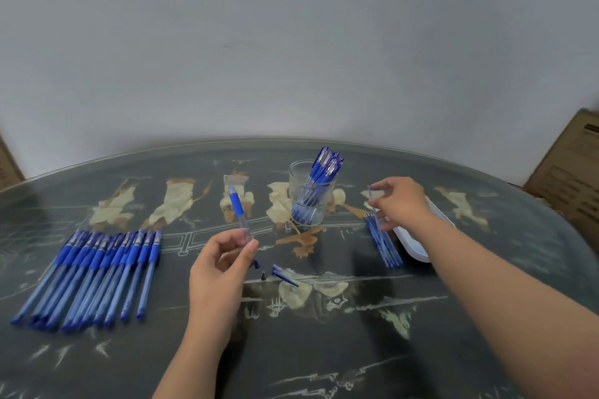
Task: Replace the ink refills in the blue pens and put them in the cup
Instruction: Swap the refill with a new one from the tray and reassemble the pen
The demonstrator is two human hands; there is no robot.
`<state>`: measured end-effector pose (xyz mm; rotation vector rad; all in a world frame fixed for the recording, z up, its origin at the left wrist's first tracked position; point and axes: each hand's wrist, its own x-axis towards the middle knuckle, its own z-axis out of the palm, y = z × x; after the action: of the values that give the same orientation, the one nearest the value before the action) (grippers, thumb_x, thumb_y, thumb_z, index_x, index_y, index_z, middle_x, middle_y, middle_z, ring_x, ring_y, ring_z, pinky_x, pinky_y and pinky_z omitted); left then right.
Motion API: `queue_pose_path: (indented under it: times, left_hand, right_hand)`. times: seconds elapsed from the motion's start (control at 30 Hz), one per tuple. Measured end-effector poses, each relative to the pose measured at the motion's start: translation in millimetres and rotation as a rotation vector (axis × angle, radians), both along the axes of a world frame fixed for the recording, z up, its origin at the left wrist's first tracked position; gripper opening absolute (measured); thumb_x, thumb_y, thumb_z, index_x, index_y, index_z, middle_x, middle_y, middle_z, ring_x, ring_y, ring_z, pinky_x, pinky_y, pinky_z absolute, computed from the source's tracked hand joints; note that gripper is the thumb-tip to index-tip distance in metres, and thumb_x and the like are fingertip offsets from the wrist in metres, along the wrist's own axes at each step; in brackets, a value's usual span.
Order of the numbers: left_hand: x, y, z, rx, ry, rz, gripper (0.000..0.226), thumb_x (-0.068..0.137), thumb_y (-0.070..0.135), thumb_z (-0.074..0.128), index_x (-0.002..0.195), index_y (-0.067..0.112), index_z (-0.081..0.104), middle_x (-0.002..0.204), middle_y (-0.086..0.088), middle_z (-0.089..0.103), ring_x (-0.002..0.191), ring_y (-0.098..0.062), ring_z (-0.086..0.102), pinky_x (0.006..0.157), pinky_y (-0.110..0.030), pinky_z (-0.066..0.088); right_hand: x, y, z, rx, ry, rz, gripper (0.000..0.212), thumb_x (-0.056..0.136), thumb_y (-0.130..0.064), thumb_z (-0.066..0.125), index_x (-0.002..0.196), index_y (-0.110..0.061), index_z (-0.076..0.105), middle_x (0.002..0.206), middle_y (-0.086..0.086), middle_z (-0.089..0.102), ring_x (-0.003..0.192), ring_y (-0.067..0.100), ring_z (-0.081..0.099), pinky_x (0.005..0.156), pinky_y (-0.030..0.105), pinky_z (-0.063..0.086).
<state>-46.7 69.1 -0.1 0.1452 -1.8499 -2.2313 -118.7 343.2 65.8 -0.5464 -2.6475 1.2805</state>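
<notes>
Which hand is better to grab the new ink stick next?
The right hand. Its fingers pinch a refill just above the refill pile, which lies on its side. The left hand is busy holding the pen barrel upright.

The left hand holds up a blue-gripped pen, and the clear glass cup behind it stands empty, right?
Not quite. The head view shows the clear glass cup already holding several blue capped pens. The left hand does hold up a blue-gripped pen.
</notes>
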Motion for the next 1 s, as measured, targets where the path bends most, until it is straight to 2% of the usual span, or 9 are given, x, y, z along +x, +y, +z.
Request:
queue_pose_path:
  times: [0.2, 0.43, 0.6, 0.7, 0.83, 1.0]
  left_hand:
    - [-2, 1, -6, -0.001, 0.026, -0.005, 0.015, 0.084, 0.007, 0.071, 0.096, 0.017, 0.070, 0.085, 0.000, 0.068, 0.077, -0.022, 0.066, 0.085, -0.040, 0.056]
    - [-4, 1, -7, -0.004, 0.023, -0.010, 0.017, 0.086, 0.007, 0.070, 0.097, 0.019, 0.070, 0.086, 0.002, 0.069, 0.077, -0.019, 0.067, 0.086, -0.038, 0.055]
    - [-3, 1, -6, -0.017, 0.012, -0.020, 0.018, 0.086, 0.009, 0.070, 0.099, 0.021, 0.069, 0.092, -0.001, 0.070, 0.078, -0.018, 0.068, 0.088, -0.039, 0.055]
    - [-3, 1, -6, -0.027, 0.003, -0.022, 0.018, 0.085, 0.011, 0.071, 0.098, 0.023, 0.070, 0.093, 0.000, 0.071, 0.082, -0.021, 0.069, 0.090, -0.041, 0.055]
    - [-3, 0, -6, -0.021, -0.006, -0.034, 0.019, 0.085, 0.013, 0.071, 0.097, 0.029, 0.072, 0.092, 0.004, 0.071, 0.088, -0.021, 0.069, 0.090, -0.038, 0.054]
    - [-2, 1, -6, -0.029, -0.006, -0.043, 0.020, 0.087, 0.012, 0.070, 0.099, 0.028, 0.071, 0.092, 0.004, 0.070, 0.083, -0.014, 0.067, 0.087, -0.034, 0.055]
  right_hand:
    - [-20, 0, -24, 0.077, -0.122, -0.008, 0.041, 0.084, -0.004, 0.074, 0.121, -0.016, 0.060, 0.115, 0.013, 0.063, 0.085, 0.026, 0.069, 0.054, 0.036, 0.061]
    - [-27, 4, -34, 0.148, -0.175, 0.025, 0.044, 0.083, -0.004, 0.075, 0.122, -0.016, 0.057, 0.116, 0.014, 0.061, 0.084, 0.026, 0.069, 0.046, 0.028, 0.057]
    - [-28, 6, -38, 0.172, -0.204, 0.035, 0.043, 0.084, -0.002, 0.074, 0.121, -0.015, 0.055, 0.093, 0.007, 0.062, 0.073, 0.020, 0.067, 0.056, 0.034, 0.061]
    - [-28, 8, -40, 0.204, -0.202, 0.045, 0.044, 0.084, -0.002, 0.074, 0.122, -0.014, 0.056, 0.102, 0.008, 0.061, 0.076, 0.021, 0.067, 0.059, 0.037, 0.062]
    - [-28, 7, -40, 0.251, -0.192, 0.061, 0.044, 0.083, -0.001, 0.074, 0.121, -0.014, 0.057, 0.101, 0.007, 0.062, 0.074, 0.020, 0.067, 0.062, 0.038, 0.062]
    - [-26, 6, -41, 0.279, -0.175, 0.067, 0.041, 0.084, -0.001, 0.073, 0.120, -0.014, 0.058, 0.104, 0.010, 0.061, 0.076, 0.022, 0.067, 0.063, 0.038, 0.062]
